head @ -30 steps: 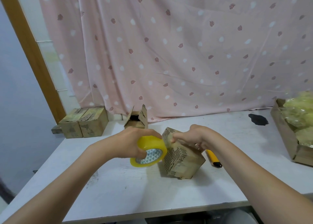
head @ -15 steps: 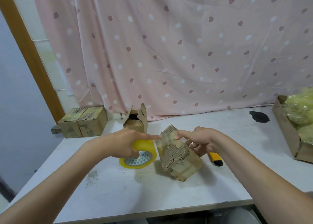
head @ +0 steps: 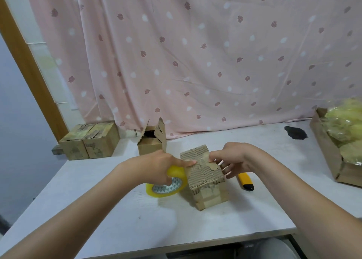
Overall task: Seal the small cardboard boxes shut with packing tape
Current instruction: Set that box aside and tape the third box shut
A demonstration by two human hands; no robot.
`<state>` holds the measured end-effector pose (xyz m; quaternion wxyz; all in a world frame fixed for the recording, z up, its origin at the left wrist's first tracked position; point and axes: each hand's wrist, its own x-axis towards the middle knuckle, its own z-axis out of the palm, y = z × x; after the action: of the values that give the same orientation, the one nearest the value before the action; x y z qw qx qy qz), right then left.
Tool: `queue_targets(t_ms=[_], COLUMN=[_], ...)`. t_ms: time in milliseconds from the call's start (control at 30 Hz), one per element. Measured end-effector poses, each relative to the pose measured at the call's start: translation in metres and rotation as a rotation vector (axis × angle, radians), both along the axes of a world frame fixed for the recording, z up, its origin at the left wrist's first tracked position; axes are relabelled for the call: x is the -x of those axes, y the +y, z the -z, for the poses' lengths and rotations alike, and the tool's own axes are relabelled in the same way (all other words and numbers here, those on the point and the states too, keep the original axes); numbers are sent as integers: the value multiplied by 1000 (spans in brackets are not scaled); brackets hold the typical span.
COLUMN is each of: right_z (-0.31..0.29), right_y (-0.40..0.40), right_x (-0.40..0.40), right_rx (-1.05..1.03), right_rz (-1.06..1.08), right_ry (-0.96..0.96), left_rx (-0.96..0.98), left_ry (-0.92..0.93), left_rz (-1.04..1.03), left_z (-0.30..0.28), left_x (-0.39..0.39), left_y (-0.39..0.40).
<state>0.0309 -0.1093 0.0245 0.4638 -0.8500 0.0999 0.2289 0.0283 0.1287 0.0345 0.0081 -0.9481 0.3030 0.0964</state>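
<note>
The box sat mid-table, long axis running away from the viewer. The left hand gripped the tape roll, forefinger pressing the lid; the right hand pinched the tape end. Slack could let the tape wrinkle or stick askew.

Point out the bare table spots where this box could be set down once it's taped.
Free: the near strip between the tape roll and the table front edge; also the stretch between the yellow cutter and the tray of bags. Crowded: the back left, by the open box and sealed boxes.
</note>
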Motion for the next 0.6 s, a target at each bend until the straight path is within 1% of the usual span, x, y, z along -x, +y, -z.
queue_targets(t_ms=[133, 333, 400, 500, 533, 600], right_z=[-6, -6, -4, 1, 3, 5], right_y=[9, 19, 17, 11, 9, 6], right_x=[3, 7, 7, 6, 7, 7], right_rx=[56, 70, 12, -75, -105, -135], right_rz=[-20, -7, 26, 76, 89, 93], right_ry=[-59, -11, 9, 45, 62, 86], left_rx=[-10, 11, 74, 291, 335, 346], left_ry=[-42, -32, -16, 49, 62, 80], left_rz=[33, 17, 14, -57, -74, -70], left_z=[-1, 1, 5, 8, 8, 7], left_x=[-1, 0, 3, -1, -2, 1], left_y=[-12, -10, -3, 15, 19, 21])
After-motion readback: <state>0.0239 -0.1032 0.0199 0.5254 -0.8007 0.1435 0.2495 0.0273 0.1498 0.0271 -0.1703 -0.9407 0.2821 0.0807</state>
